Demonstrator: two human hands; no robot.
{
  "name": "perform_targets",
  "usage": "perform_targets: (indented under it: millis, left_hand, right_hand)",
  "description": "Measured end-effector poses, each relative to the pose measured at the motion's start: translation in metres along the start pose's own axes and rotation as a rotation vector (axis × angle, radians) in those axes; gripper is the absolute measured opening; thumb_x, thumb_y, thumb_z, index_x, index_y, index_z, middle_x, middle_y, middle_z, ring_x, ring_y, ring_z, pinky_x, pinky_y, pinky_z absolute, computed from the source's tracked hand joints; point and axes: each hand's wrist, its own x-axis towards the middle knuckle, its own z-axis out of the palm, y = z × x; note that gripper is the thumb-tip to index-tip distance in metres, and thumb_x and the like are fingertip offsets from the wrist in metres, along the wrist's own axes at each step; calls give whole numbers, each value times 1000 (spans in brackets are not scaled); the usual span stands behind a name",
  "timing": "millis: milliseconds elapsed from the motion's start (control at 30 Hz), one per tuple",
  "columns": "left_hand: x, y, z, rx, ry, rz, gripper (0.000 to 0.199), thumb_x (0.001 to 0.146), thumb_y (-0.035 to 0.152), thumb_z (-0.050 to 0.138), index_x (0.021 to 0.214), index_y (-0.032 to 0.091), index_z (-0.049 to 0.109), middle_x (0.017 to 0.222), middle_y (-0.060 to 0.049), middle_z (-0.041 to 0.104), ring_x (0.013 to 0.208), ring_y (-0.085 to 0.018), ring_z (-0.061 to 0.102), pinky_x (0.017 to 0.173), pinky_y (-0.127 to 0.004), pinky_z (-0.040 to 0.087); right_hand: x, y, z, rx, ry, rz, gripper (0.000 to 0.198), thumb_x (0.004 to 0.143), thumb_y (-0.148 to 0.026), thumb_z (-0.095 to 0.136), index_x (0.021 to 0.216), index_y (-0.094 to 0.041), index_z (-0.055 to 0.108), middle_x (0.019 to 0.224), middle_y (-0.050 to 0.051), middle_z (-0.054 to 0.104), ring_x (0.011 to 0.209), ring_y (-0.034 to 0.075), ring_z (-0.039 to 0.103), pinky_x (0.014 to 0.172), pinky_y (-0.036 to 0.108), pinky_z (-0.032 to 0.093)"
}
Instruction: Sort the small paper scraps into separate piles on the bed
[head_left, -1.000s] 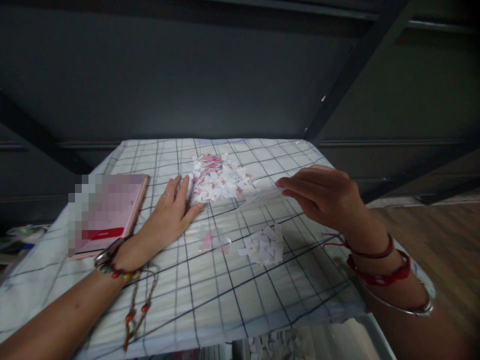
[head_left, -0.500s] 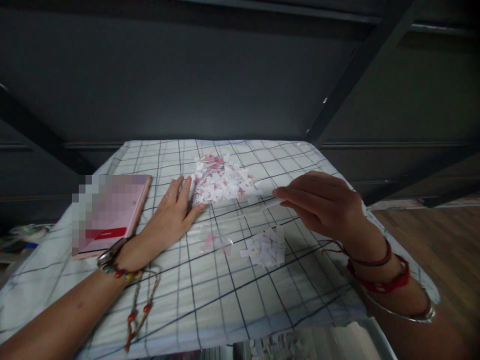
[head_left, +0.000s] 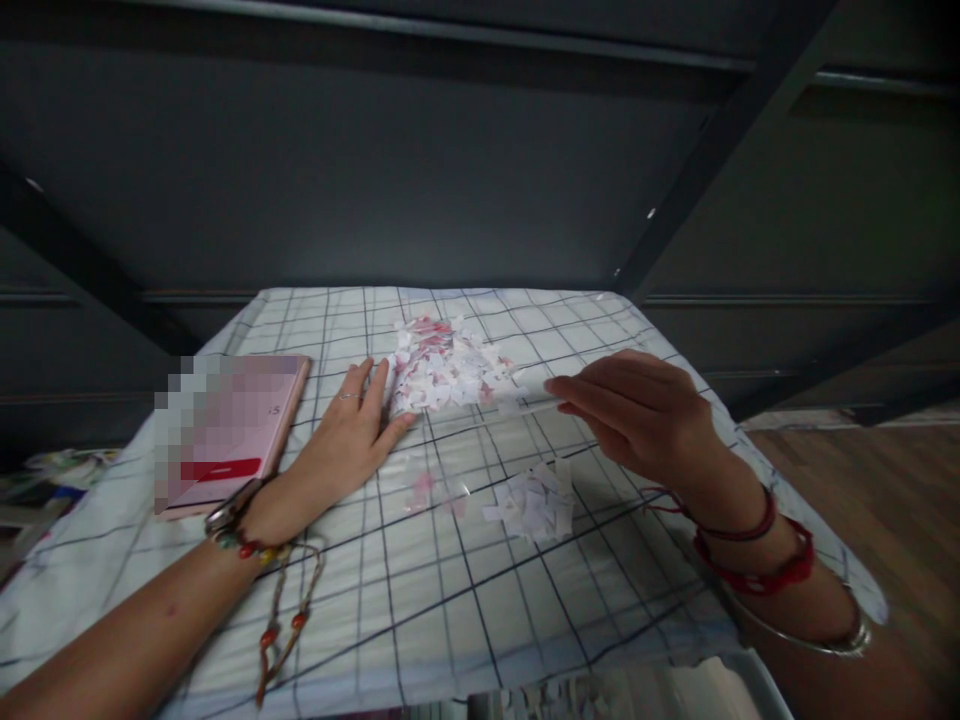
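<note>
A heap of small white and pink paper scraps (head_left: 454,370) lies in or on clear plastic; I cannot tell which. My left hand (head_left: 364,420) rests at the left edge of the heap, fingers stretched out and spread. To the right of the scraps, my right hand (head_left: 637,405) pinches the edge of the clear plastic (head_left: 534,392) between thumb and fingers, slightly raised. In front of it sits a smaller pile of white paper scraps (head_left: 534,502). Beside that pile lies a small clear plastic piece with pink marks (head_left: 426,488).
A pink flat box or book (head_left: 244,420), partly blurred out, lies left of my left hand. The table has a white checked cloth (head_left: 450,610). A dark panelled wall (head_left: 420,160) stands behind. Below the front edge is an open container of scraps (head_left: 570,700).
The view has shifted slightly, so everything sits a little lower in it. Both hands stay about where they were, the right still pinching the plastic.
</note>
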Motion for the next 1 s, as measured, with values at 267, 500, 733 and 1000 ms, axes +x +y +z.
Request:
perform_targets:
  millis: [267, 500, 733, 1000]
  left_hand:
    - [0, 1, -3, -9, -17, -3, 74, 89, 58, 23, 140, 4, 18, 144, -24, 20, 134, -34, 17, 106, -48, 23]
    - [1, 1, -2, -8, -12, -12, 73, 89, 58, 23, 139, 5, 19, 144, -23, 21, 134, -34, 17, 106, -49, 23]
    - [0, 1, -3, 3, -41, -24, 73, 89, 57, 23, 139, 3, 18, 144, -25, 18, 135, -35, 14, 106, -49, 22]
    - [1, 0, -2, -4, -11, -15, 73, 89, 59, 23, 140, 8, 19, 144, -22, 21, 134, -34, 17, 106, -48, 24]
  right_hand:
    - [1, -2, 0, 104, -4, -54, 15, 81, -6, 53, 92, -13, 58, 69, 3, 65, 63, 12, 56, 60, 26, 47]
    - [-2, 5, -3, -34, 20, -17, 15, 81, -9, 54, 94, -16, 57, 68, 1, 64, 60, 12, 55, 58, 26, 44]
    - [-15, 27, -19, -79, -109, 80, 9, 84, -15, 53, 92, -17, 57, 68, 1, 63, 61, 13, 55, 59, 27, 43]
    - [-14, 28, -17, 54, -211, 71, 11, 86, -14, 48, 89, -17, 58, 66, 0, 62, 62, 13, 55, 62, 26, 43]
